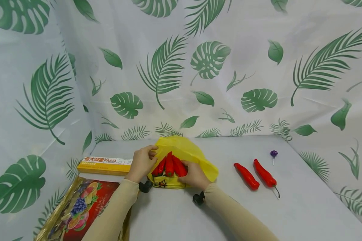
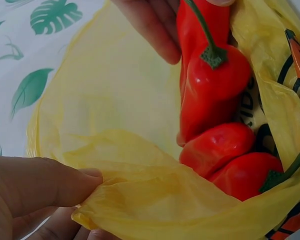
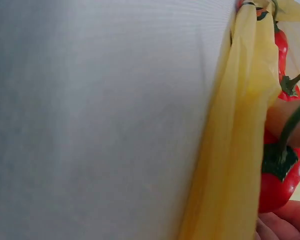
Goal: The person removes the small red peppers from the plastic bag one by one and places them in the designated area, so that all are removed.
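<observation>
A yellow plastic bag (image 1: 196,150) lies on the table with its mouth spread, and several red chili peppers (image 1: 169,164) with green stems sit inside. My left hand (image 1: 143,163) pinches the bag's edge (image 2: 120,200) between thumb and fingers, at the left of the mouth. Inside the right part of the opening, my right hand (image 1: 194,174) grips the rightmost pepper (image 3: 277,192), thumb on one side and fingers on the other. The peppers lie side by side, stems toward me. Part of the bag's printed front is folded and hidden.
Two more red peppers (image 1: 246,176) lie on the table to the right, with a purple lollipop (image 1: 274,154) beyond them. At the left are a pasta box (image 1: 105,166) and a large mixed fruit candy bag (image 1: 84,204), partly behind my left sleeve. A leaf-patterned curtain (image 1: 181,77) borders the table.
</observation>
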`<state>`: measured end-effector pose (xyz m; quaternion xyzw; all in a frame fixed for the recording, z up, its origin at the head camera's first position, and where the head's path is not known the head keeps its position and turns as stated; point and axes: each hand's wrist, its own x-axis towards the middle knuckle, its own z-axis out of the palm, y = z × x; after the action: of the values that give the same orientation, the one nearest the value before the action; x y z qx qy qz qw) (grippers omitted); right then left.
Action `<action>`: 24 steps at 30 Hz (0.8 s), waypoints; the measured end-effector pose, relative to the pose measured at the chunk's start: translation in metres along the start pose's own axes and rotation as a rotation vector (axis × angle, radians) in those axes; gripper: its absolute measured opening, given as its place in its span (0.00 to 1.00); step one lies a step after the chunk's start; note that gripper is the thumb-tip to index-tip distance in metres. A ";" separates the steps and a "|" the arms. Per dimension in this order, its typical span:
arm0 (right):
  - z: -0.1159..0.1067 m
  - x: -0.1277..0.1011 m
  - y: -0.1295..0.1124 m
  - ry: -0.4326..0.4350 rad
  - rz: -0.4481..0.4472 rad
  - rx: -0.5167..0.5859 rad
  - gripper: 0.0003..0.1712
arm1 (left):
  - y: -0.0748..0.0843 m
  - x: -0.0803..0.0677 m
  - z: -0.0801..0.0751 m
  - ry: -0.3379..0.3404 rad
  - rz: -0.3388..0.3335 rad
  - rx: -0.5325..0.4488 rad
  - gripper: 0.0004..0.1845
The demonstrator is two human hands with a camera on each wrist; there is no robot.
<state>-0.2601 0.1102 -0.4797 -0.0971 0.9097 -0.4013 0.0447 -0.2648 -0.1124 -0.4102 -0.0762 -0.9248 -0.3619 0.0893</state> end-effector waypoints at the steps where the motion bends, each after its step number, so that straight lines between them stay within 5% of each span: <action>1: -0.001 -0.001 0.001 0.002 0.002 0.008 0.45 | 0.000 0.000 0.000 0.002 0.004 0.001 0.22; 24: -0.025 -0.019 0.009 0.067 0.050 0.029 0.39 | 0.004 -0.001 -0.001 0.021 0.035 0.005 0.22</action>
<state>-0.2464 0.1381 -0.4694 -0.0604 0.9069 -0.4161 0.0256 -0.2630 -0.1102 -0.4067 -0.0883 -0.9232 -0.3589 0.1052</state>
